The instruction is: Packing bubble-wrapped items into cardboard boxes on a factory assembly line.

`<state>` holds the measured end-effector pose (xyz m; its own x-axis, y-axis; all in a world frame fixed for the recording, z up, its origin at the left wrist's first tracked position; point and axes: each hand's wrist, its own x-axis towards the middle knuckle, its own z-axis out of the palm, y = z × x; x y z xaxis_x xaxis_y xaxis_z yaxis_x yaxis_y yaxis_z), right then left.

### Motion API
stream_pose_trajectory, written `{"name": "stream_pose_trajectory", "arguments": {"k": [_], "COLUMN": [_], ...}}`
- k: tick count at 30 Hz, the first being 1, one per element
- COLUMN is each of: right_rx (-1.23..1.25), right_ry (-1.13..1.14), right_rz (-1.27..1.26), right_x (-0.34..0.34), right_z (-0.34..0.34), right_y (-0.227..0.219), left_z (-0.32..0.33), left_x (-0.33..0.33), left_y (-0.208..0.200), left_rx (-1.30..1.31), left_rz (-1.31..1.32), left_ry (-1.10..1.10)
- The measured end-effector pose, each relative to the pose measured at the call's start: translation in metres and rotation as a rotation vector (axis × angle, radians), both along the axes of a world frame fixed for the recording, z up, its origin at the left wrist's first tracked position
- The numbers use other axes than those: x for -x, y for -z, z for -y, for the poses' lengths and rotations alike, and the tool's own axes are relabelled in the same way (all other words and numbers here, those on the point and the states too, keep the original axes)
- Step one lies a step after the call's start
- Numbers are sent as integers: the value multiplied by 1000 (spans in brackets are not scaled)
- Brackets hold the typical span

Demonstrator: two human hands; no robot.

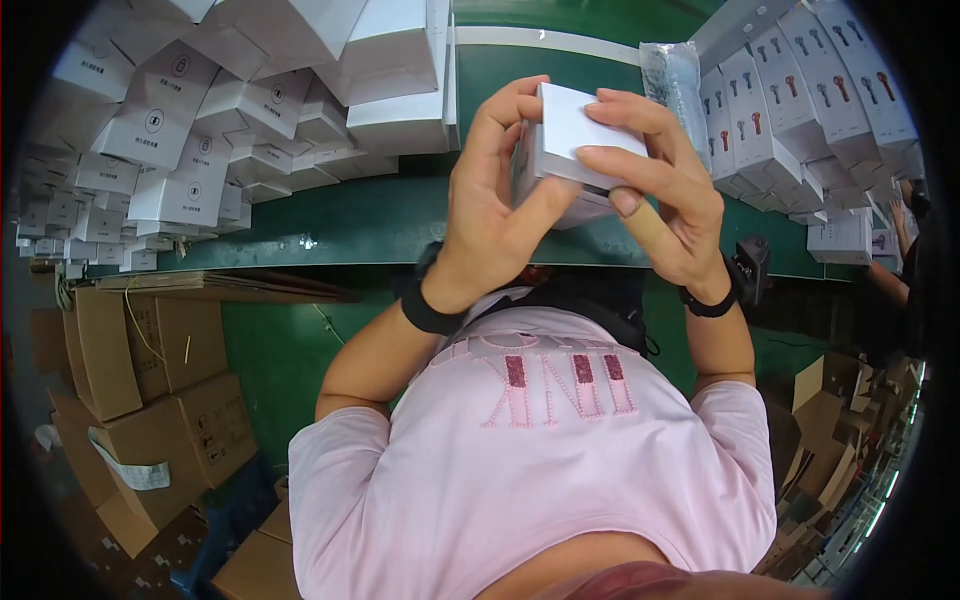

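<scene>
Over the green table (340, 230), I hold a small white carton (566, 122) between both hands. My left hand (495, 205) grips its left side, with the thumb along the near face and the fingers bent round the far left edge. From the other side, my right hand (672, 195) is closed on it, two fingers resting on the plain white top and the thumb at the near right corner. A dark line shows across the near face close to that thumb. Whatever is inside the carton is hidden.
Many white boxes (160, 120) are stacked at the left of the table. At the right stand rows of boxes with printed device pictures (790, 90), beside a clear plastic bag (672, 85). Brown cardboard boxes (165, 420) lie lower left; another person's arm (893, 285) shows far right.
</scene>
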<state>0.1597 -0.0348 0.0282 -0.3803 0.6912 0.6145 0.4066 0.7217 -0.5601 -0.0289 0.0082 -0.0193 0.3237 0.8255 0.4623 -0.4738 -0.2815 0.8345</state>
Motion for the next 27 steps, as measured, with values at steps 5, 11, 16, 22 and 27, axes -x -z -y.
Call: {"name": "stream_pose_trajectory", "arguments": {"k": [5,11,16,22,27], "right_rx": [-48,-86,-126,-237,-279], "right_ry": [31,62,88,178,160], "right_rz": [105,173,354,447,499], "right_x": [3,6,10,7,7], "right_z": [2,1,7,6,8], "right_y": [-4,-11,-25,-19,-22], "left_z": [-13,-16,-19,-22,-16], "left_x": [17,22,27,25,24], "left_y": [0,4,2,3,1], "left_rx": [-57,-189,-254,-250,-206], "left_rz": [-3,-227,-279,-264,-227], "left_ry": [74,8,26,-5,-34]}}
